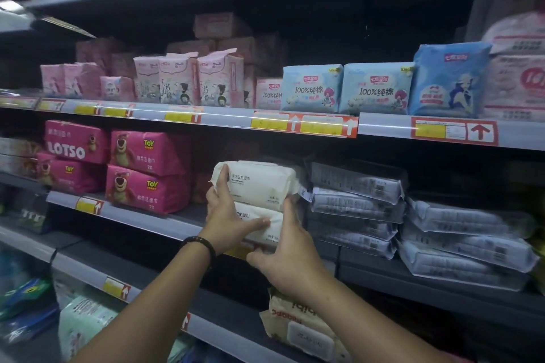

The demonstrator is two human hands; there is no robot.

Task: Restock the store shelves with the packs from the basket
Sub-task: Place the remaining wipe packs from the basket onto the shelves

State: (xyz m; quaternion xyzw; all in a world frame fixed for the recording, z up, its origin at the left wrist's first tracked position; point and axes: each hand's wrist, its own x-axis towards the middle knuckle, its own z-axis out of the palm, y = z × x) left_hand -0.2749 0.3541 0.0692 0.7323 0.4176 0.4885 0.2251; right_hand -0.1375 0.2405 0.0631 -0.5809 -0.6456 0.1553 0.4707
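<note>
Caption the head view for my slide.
Left hand and right hand hold stacked white packs at the shelf, between pink packs and grey packs.

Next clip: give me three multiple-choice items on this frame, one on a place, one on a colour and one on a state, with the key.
1. The white packs are:
A) between the pink Lotso packs and the grey packs
B) on the top shelf
C) in a basket

2. The wrist band is:
A) red
B) black
C) white

3. The hands:
A) are both empty
B) one holds, one hangs free
C) both hold the white packs

Key:
1 A: pink packs lie to their left and grey packs to their right, on one shelf.
2 B: it shows as dark beads on the left wrist.
3 C: the left hand and right hand grip the stack's two sides.
</note>
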